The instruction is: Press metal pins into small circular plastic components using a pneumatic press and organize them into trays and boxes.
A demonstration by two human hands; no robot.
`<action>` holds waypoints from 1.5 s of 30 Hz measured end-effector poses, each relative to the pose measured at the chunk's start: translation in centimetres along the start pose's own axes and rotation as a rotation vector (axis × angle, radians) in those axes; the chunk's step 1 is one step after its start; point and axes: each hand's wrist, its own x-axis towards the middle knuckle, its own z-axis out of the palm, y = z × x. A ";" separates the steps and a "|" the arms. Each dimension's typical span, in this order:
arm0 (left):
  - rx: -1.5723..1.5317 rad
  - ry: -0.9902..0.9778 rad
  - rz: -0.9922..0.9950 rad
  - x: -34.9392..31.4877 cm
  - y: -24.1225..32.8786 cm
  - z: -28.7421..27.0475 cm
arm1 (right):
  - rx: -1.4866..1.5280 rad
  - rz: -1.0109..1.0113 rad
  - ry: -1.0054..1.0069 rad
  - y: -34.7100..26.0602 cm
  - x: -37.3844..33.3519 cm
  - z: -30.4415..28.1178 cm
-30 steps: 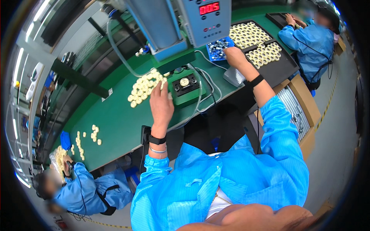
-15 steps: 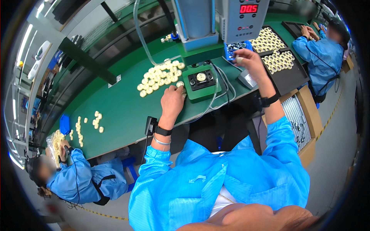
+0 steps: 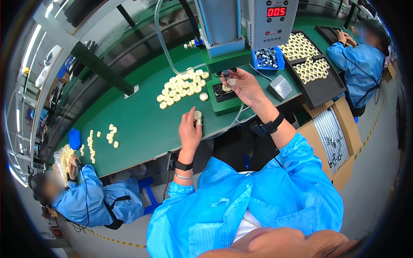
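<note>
Pinched in the left hand was one cream ring, low over the green table. Fingers of the right hand held another ring above the green fixture. Loose rings lay at ten o'clock; a press stood at twelve.

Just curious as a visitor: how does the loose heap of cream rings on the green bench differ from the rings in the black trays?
The heap of cream rings lies scattered and touching at random on the green bench; the rings in the black trays sit in neat rows. The heap is left of the press fixture, the trays right. Both hold similar small cream rings.
</note>
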 end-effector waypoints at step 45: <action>0.214 0.006 0.187 -0.6 0.9 0.1 | -1.620 -0.533 0.471 -6.2 -7.7 -4.8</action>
